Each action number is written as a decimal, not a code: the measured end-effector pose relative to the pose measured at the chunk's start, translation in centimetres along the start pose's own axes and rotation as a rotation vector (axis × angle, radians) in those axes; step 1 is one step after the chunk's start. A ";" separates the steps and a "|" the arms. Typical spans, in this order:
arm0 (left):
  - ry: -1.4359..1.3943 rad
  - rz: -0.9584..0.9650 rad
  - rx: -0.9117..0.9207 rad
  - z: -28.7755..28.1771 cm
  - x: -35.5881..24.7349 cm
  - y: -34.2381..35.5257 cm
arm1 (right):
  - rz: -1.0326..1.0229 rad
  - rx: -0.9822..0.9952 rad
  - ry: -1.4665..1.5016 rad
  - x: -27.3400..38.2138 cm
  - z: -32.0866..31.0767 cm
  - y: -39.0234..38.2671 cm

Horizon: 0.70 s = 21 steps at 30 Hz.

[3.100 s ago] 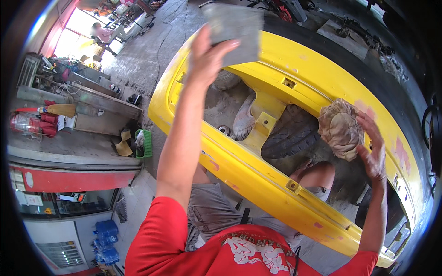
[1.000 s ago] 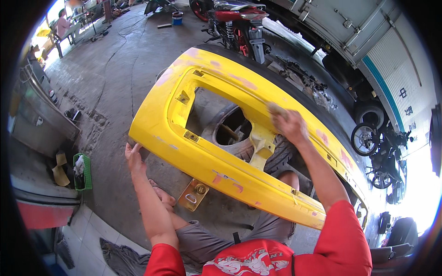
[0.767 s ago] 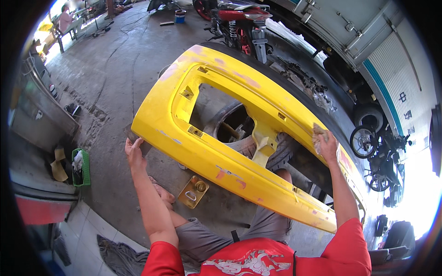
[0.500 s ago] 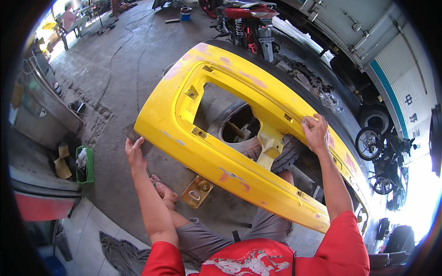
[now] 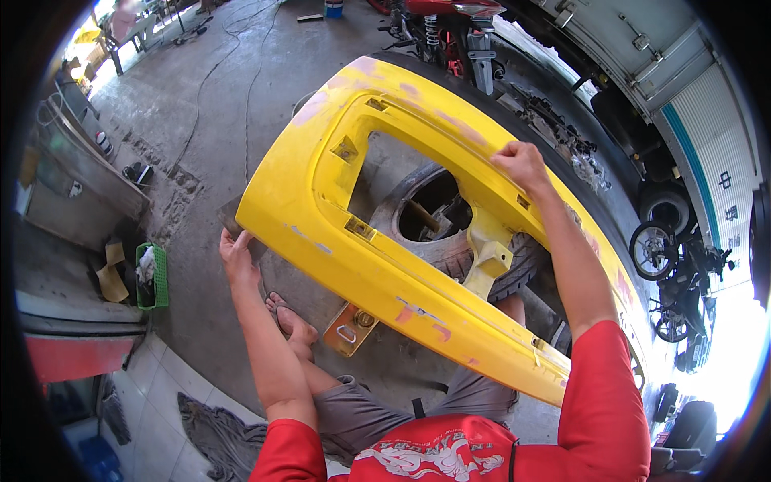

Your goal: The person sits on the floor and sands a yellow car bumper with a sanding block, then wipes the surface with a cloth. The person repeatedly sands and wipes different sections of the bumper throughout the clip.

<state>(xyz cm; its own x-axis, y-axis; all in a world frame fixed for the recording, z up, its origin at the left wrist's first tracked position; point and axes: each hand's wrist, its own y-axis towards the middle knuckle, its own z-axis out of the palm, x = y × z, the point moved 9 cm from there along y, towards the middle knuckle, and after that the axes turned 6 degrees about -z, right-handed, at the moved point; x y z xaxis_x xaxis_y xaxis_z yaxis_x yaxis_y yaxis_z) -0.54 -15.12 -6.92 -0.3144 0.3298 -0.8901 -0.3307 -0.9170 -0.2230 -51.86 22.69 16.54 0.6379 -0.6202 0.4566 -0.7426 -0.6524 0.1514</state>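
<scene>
A large yellow vehicle bumper (image 5: 293,197) with pinkish and grey patches lies at a slant in front of me, over tyres (image 5: 385,221). At its left end, my left hand (image 5: 238,259) pinches a thin dark sheet (image 5: 230,214), perhaps sandpaper, held against the bumper's corner. My right hand (image 5: 524,166) is closed in a loose fist on the bumper's far upper rim, above the large opening. Whatever those fingers may hold is hidden.
A rectangular metal can (image 5: 350,328) stands beside my foot. To the left are a green basket (image 5: 161,277) and a dark cloth (image 5: 217,434). A red motorcycle (image 5: 454,36), a black motorcycle (image 5: 683,289) and a truck (image 5: 691,120) stand beyond. Cables cross the floor.
My right hand has slid up and left along the bumper's far rim, its fingers curled in more. My left hand stays at the left corner with the sheet.
</scene>
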 end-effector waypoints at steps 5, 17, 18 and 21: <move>0.015 0.013 0.019 -0.3 0.0 0.1 | 0.124 0.011 0.012 -5.8 -3.6 -4.8; 0.007 -0.042 -0.020 0.4 -0.3 -0.7 | 0.211 0.146 0.239 -3.0 0.2 0.8; 0.009 -0.080 -0.044 0.0 0.1 -0.7 | 0.251 0.213 0.295 -3.2 0.4 0.9; 0.035 -0.018 -0.026 -0.5 -0.4 -0.4 | 0.269 0.300 0.157 -5.0 -1.5 -0.3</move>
<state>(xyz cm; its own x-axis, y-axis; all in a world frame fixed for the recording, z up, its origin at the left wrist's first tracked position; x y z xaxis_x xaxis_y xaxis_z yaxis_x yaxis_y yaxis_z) 0.16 -14.98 -6.64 -0.2769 0.3382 -0.8994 -0.3127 -0.9168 -0.2484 -55.19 26.66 15.53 0.3733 -0.7268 0.5765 -0.7712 -0.5885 -0.2426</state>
